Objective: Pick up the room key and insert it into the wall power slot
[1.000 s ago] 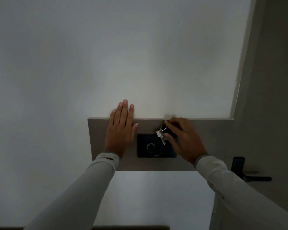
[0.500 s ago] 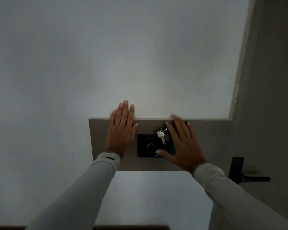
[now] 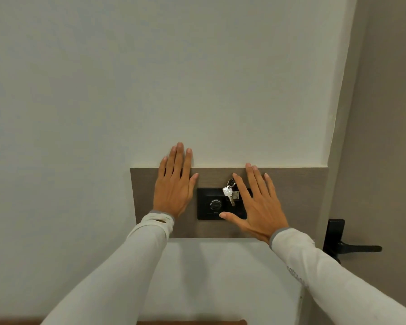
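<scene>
Your right hand (image 3: 256, 205) is spread flat, fingers extended, holding nothing; it covers the right part of the black wall power slot (image 3: 210, 204) at lower centre of the frame, thumb tip on the unit's bottom edge. The room key (image 3: 228, 194) hangs from its ring at the top of that unit, just left of your right index finger, blade pointing down. Whether the fob is fully seated cannot be told: your hand hides it. Your left hand (image 3: 174, 186) is also spread, pressed flat on the brown wall panel (image 3: 295, 202) just left of the unit, fingertips reaching onto the white wall (image 3: 150, 78). Black door handle (image 3: 352, 247) at lower right.
</scene>
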{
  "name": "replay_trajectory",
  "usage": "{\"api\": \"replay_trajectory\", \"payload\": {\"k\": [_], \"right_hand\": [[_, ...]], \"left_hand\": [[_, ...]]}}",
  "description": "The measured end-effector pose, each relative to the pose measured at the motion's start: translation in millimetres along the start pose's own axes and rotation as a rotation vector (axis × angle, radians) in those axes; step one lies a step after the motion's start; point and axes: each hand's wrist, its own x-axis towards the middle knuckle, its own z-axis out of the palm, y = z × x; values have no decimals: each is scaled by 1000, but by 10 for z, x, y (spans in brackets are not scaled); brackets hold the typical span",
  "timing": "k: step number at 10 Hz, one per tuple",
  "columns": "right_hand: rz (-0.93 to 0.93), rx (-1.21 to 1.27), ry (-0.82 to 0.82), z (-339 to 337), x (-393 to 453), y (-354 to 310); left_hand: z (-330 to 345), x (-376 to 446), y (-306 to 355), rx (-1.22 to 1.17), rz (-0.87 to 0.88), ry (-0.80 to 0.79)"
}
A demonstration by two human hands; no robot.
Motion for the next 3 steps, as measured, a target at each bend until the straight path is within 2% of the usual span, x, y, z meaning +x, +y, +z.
{"api": "replay_trajectory", "payload": {"k": [2, 3], "right_hand": [[1, -49, -69, -187, 54, -25], [17, -22, -70, -316, -12, -30]], "left_hand": [[-184, -143, 36, -3, 7, -61], [-309, -201, 86, 6, -14, -30]]}}
